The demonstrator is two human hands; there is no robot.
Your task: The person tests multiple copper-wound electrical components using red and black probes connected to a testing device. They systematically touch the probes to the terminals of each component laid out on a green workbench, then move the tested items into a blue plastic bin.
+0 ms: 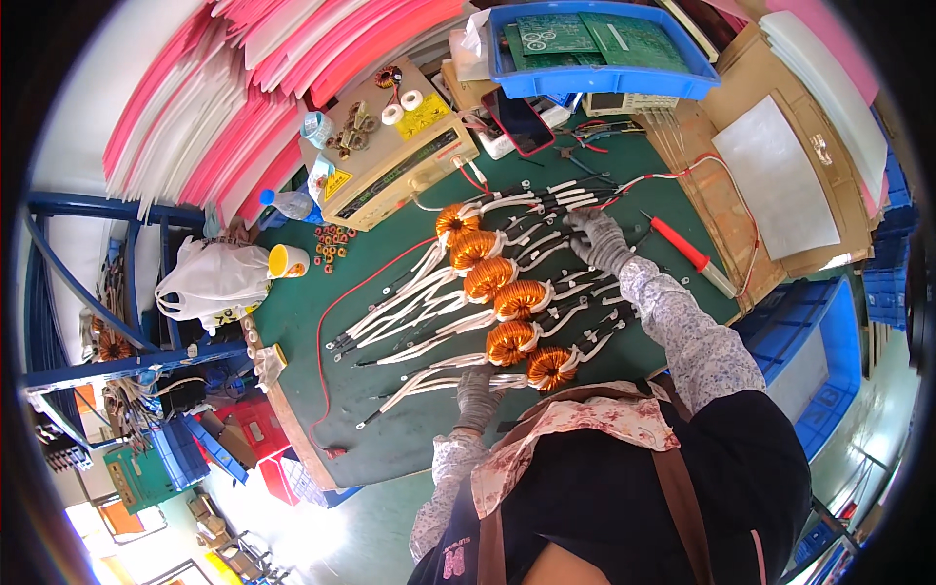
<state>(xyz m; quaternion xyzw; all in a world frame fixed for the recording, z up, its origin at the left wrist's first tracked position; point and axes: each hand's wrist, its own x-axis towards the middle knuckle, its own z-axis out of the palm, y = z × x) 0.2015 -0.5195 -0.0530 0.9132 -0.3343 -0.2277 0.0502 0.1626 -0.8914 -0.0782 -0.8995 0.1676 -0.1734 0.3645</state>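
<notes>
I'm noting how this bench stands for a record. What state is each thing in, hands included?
Copper coils: six, wound, in a slanting row
White leads: attached to the coils, spread out
Left hand: gloved, at the leads, grip unclear
Right hand: gloved, at the lead ends, grip unclear
Phone: face up
Red-handled tool: lying down
Blue tray: uncovered, holding green circuit boards

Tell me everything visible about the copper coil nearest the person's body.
The coil is a ring of shiny, copper-coloured wire around a dark centre. White leads extend on both sides. It lies at the near end of a row of six on the green tabletop, close beside the next coil; whether they touch is unclear. The gloved left hand is at the leads on its left; its grip cannot be made out.
</notes>
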